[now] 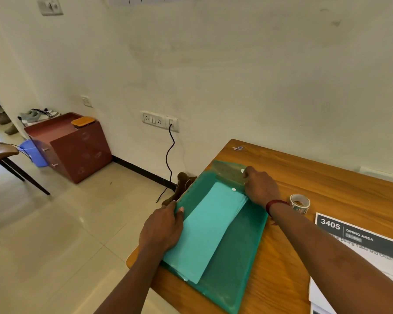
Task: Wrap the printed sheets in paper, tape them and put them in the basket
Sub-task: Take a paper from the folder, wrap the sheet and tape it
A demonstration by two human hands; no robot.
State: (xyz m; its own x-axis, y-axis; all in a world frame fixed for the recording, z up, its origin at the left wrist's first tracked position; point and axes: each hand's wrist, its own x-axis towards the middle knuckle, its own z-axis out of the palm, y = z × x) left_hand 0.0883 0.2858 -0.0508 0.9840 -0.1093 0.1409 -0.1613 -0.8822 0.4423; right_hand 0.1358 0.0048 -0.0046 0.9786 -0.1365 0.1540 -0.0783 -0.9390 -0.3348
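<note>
Sheets [204, 230] lie inside a green see-through folder [243, 252] on the wooden counter [304, 175], their long axis running from the near edge away toward the wall, slightly skewed within the folder. Seen through the plastic, any print on them cannot be made out. Both arms reach forward: the left hand [161, 227] grips the folder's left edge, thumb on top, and the right hand [260, 186] pinches the flap [227, 171] at the far end. A tape roll [300, 202] sits just beside the right wrist.

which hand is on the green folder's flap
The right hand, the one with the red wrist thread, holds the open flap at the far end of the green folder; the left hand grips its left edge instead.
</note>
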